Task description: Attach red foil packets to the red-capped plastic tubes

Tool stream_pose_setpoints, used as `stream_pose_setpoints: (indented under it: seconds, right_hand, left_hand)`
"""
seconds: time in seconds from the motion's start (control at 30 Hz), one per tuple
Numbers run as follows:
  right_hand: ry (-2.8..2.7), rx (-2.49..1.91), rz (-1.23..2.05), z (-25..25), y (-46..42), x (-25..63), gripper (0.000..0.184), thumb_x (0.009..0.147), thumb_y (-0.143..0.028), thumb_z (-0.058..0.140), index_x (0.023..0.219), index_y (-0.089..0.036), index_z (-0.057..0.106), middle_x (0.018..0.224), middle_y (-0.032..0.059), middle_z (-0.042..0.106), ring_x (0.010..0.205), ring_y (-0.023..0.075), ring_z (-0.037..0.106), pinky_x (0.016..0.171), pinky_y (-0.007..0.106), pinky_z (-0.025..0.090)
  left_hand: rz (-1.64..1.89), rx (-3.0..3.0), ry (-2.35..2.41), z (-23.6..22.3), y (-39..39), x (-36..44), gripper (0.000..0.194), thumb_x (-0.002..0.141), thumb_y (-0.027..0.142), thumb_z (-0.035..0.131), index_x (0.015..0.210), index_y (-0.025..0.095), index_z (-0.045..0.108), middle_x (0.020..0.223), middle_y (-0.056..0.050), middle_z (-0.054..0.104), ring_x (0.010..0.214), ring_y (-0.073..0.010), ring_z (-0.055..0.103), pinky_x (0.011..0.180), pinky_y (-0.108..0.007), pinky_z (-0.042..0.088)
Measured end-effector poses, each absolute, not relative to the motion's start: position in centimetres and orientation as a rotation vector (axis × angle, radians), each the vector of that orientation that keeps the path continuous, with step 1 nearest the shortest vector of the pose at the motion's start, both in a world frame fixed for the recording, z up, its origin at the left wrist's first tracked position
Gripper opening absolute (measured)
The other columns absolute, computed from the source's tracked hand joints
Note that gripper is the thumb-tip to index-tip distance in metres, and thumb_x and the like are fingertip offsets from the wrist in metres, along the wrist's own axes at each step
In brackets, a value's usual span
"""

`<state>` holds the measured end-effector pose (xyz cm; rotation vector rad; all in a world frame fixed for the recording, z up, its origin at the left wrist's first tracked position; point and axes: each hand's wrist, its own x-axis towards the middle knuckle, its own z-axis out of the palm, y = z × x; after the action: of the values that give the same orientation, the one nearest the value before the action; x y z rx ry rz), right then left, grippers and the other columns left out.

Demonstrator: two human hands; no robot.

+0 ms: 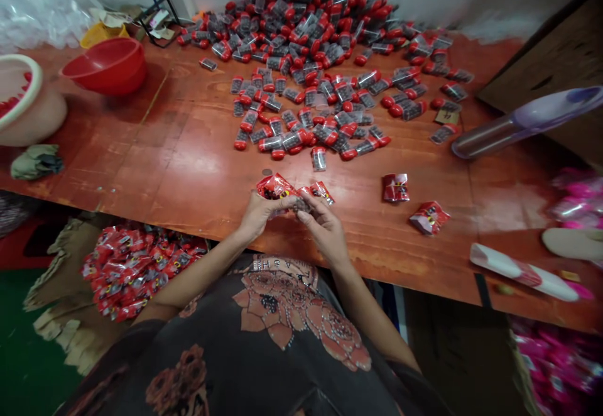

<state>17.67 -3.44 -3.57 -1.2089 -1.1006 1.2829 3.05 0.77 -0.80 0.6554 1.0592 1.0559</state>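
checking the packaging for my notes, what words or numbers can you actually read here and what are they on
Red foil packets: yellow and black print, too small to read.
Dark top: a band of capital letters at the neckline, too blurred to quote.
Small tan card: any marks too blurred to read.

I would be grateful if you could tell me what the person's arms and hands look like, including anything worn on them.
The left hand and right hand are bare, without gloves, and no watch shows on either wrist. The forearms are uncovered. The dark top has sleeves ending above the elbows and bears large salmon-pink flowers edged with small beads.
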Motion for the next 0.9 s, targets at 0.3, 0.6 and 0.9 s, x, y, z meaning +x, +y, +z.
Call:
stream_pose_setpoints:
  seconds: [0.3,0.6,0.9]
  right_hand:
    - [-0.928,-1.196,1.439,-4.3,-2.9,18.0,0.04,0.078,-0.033,0.072,0.118,-0.032,0.069,0.112,0.003,0.068,0.095,0.0208,0.067,0.084,0.041,0.06]
    - [-0.884,-1.331,1.419,-4.9,-2.4,18.3,0.023,0.074,-0.035,0.073,0.093,-0.022,0.068,0.086,0.0021,0.071,0.073,0.0169,0.065,0.065,0.033,0.056]
    - [-1.352,-1.61,0.838,-4.8,-2.0,19.1,0.038,0.078,-0.038,0.073,0.114,-0.026,0.069,0.1,0.0053,0.059,0.08,0.019,0.058,0.079,0.038,0.052]
  left_hand:
    - [1.058,0.573,0.972,-1.4,0.8,2.8,0.025,0.059,0.021,0.088,0.077,0.017,0.07,0.077,-0.003,0.071,0.067,-0.0137,0.064,0.069,-0.029,0.054]
    - [1.034,0.487,1.009,-2.7,1.1,1.9,0.026,0.058,0.015,0.087,0.079,0.014,0.072,0.08,-0.004,0.073,0.069,-0.0144,0.067,0.073,-0.029,0.057]
    - [1.016,0.275,1.127,-2.5,1.7,0.6,0.018,0.061,0.005,0.078,0.076,0.012,0.07,0.08,-0.008,0.075,0.068,-0.0169,0.07,0.071,-0.031,0.058]
